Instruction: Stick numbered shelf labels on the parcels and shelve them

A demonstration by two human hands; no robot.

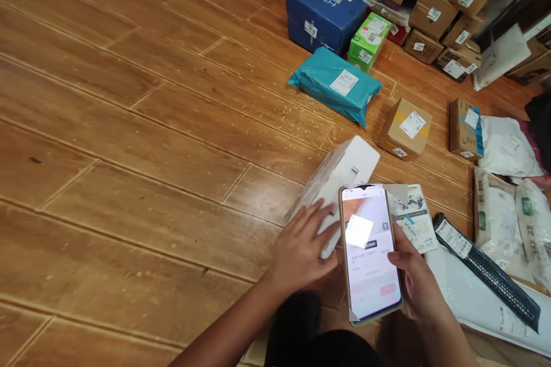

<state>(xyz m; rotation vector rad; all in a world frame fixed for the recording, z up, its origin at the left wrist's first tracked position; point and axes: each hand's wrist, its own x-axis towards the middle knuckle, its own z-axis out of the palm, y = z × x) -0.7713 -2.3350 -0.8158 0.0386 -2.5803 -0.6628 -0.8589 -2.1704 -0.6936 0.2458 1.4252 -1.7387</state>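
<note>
A smartphone with a lit screen is in the grip of my right hand, its thumb lying along the right edge of the screen. The screen shows a camera picture at the top and pale pink panels below; its text is too blurred to read. My left hand is open, fingers spread against the near part of a long white box. The phone hides part of that box. Just behind my right hand lies a flat white packet with printing and a label.
Ahead on the wood floor lie a teal mailer bag, a brown carton, a blue box and a green box. Labelled cartons are stacked behind. To the right are a black bubble-wrapped parcel and several plastic-wrapped parcels.
</note>
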